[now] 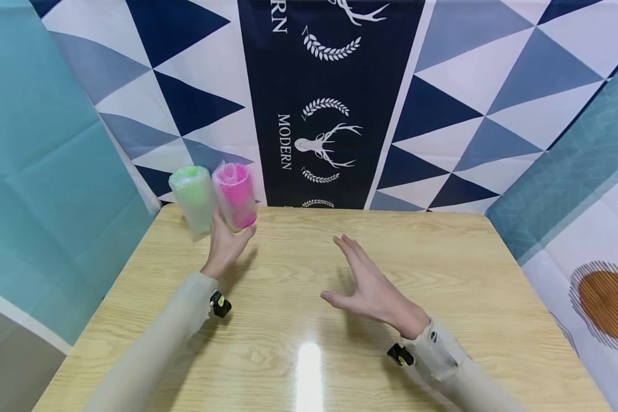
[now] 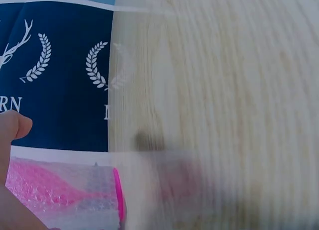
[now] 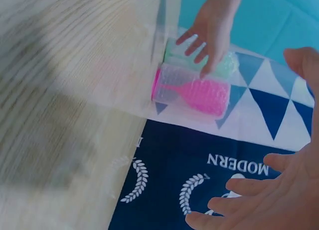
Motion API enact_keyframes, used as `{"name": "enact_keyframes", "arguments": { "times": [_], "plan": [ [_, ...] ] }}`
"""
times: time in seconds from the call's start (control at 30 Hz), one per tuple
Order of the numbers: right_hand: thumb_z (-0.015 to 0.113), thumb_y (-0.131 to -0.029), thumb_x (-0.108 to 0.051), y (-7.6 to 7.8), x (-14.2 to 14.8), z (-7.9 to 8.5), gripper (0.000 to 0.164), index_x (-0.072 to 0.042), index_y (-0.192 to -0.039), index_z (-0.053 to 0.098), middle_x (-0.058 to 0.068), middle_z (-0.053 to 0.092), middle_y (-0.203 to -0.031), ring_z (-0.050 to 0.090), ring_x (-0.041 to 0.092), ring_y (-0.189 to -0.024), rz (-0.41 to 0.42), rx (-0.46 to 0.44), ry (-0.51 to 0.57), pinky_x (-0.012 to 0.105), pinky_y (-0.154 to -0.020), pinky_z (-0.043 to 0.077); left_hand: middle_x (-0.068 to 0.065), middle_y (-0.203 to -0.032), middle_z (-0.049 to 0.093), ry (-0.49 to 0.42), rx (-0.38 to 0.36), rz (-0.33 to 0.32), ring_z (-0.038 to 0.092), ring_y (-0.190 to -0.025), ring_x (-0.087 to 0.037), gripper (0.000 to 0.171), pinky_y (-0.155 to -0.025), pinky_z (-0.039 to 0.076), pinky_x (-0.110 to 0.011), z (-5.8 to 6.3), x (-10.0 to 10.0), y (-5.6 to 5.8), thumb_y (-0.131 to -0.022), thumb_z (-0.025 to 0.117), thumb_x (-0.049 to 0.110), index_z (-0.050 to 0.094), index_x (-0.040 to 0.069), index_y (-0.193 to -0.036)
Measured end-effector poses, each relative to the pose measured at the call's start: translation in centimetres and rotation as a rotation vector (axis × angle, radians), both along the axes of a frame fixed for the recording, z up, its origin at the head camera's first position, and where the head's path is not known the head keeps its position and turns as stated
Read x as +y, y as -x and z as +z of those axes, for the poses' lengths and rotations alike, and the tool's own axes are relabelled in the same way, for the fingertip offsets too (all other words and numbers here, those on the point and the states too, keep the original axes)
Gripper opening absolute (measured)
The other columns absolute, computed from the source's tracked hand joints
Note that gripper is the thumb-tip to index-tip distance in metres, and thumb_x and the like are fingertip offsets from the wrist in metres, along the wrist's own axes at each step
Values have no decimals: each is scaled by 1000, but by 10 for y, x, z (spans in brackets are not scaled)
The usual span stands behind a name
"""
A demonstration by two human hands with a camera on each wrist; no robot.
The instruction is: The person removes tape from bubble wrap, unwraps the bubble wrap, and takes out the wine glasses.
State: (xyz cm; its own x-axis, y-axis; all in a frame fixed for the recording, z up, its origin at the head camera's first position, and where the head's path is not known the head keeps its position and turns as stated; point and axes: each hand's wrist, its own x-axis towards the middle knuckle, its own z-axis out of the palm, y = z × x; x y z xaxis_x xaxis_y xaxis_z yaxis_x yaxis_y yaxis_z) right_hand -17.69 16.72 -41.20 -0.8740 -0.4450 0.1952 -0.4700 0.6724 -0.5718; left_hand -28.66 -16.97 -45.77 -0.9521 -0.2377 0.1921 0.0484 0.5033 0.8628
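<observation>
At the far left of the table (image 1: pixel 288 257) stand two bubble-wrapped things side by side. One is a pink stemmed goblet (image 1: pixel 234 191), whose bowl narrows to a stem above a pink base (image 2: pixel 119 195). Its neighbour is a green wrapped thing (image 1: pixel 193 194), partly hidden by my hand in the right wrist view. My left hand (image 1: pixel 225 246) is at the pink goblet's near side, fingers spread, thumb by its base and a finger between the two wrapped things. My right hand (image 1: pixel 373 289) hovers over the table's middle right, fingers extended and thumb apart, holding nothing.
Behind the table's back edge hangs a cloth (image 1: pixel 335 103) with triangles and a dark deer-print band. A teal cloth (image 1: pixel 56 160) borders the left side; another patterned cloth (image 1: pixel 592 246) hangs at the right. Both wrists carry small black devices (image 1: pixel 220 304).
</observation>
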Motion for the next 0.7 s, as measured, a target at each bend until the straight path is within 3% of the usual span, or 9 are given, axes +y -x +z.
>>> {"name": "enact_keyframes", "arguments": {
  "times": [0.13, 0.27, 0.47, 0.7],
  "plan": [
    [72, -84, -65, 2, 0, 6, 106, -28, -166, 15, 8, 16, -172, 16, 36, -159, 34, 103, -89, 64, -124, 28, -23, -160, 33, -2, 12, 27, 34, -150, -40, 106, -126, 28, -57, 2, 1, 9, -85, 80, 35, 12, 7, -162],
    [72, -84, -64, 4, -2, 13, 106, -21, -165, 18, 13, 17, -172, 17, 40, -158, 55, 178, -157, 65, -124, 25, -21, -166, 23, 13, 17, 43, 26, -154, -41, 113, -126, 24, -61, 7, -3, 16, -85, 81, 43, 5, 13, -164],
    [71, -84, -63, 4, -1, 19, 106, -21, -165, 18, 13, 17, -172, 16, 40, -158, 62, 205, -173, 66, -125, 23, -20, -167, 20, 33, 41, 53, 23, -155, -38, 110, -128, 22, -58, 12, -3, 24, -85, 79, 32, 5, 12, -164],
    [72, -83, -66, 4, 0, 23, 109, -20, -166, 16, 14, 17, -172, 15, 40, -158, 71, 240, -211, 67, -124, 25, -19, -169, 16, 3, -11, 58, 23, -155, -41, 109, -126, 22, -61, 11, -5, 28, -87, 77, 31, 2, 13, -165]
  ]
}}
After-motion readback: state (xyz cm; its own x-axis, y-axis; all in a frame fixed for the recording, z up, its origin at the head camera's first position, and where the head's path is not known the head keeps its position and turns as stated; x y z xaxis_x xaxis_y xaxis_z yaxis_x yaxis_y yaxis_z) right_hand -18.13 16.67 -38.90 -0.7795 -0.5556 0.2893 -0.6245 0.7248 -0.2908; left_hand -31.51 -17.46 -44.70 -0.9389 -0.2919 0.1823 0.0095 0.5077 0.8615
